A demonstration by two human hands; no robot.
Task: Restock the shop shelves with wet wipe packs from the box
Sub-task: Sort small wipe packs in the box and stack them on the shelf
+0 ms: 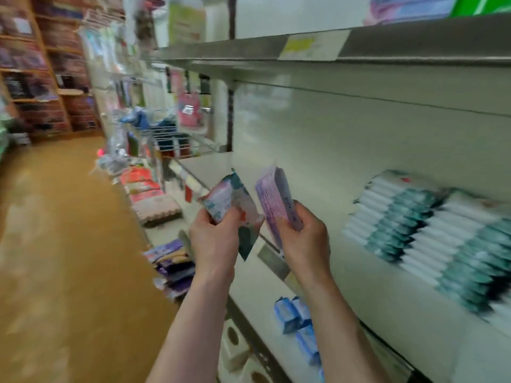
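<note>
Head view: we are facing a pale grey metal shop shelf (326, 172) that runs from near right to far left, and both of our hands are raised in front of its edge. Our left hand (213, 240) grips a soft plastic wet wipe pack in teal, white and pink (231, 201), fingers curled around its lower part, the pack tilted with its top leaning left. Our right hand (305, 239) grips a lilac plastic wet wipe pack with small print (272, 199), held nearly upright, thumb on its near face. The two packs are just beside each other and not touching, both in the air above the shelf edge.

On the shelf to the right lie two rows of flat teal-and-white packs (414, 219), leaning one on another. On the lower shelf (260, 286) beneath our arms lie several blue-and-white packs (296, 319). A grey upper shelf (249, 51) overhead carries a pale yellow price label (313, 45). A brown shop floor (69, 230) lies to the left. Everything is motion-blurred.
</note>
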